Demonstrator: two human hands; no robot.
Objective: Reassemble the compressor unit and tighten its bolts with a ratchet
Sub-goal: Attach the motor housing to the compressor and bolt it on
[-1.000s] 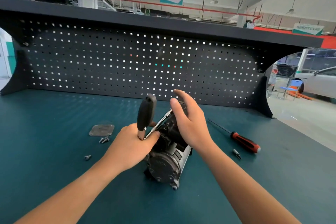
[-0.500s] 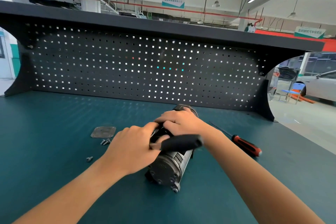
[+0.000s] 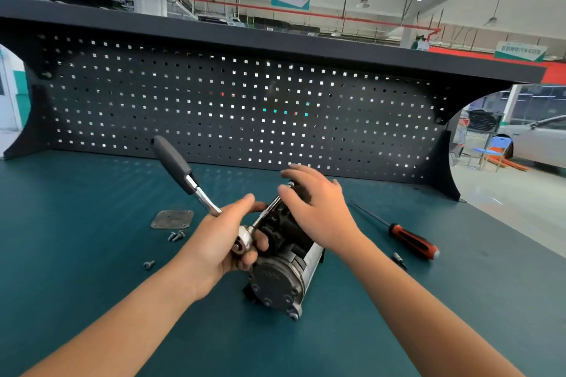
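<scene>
Compressor (image 3: 284, 272) lies on its side mid-surface (image 3: 85, 291). L hand (image 3: 219, 243) is at its left flank, fingers (image 3: 242, 203) curled tight round the ratchet (image 3: 196, 190) head, handle sticking up & away to the left (ext. bar runs from the head along the compressor's top). R hand (image 3: 320, 216) is over its far end, fingers (image 3: 298, 171) loosely spread, gripping nothing; can't tell if they touch the housing. Plate (image 3: 173, 219) & loose bolts (image 3: 176, 236) lie left of the compressor, screwdriver (image 3: 410, 240) right.
</scene>
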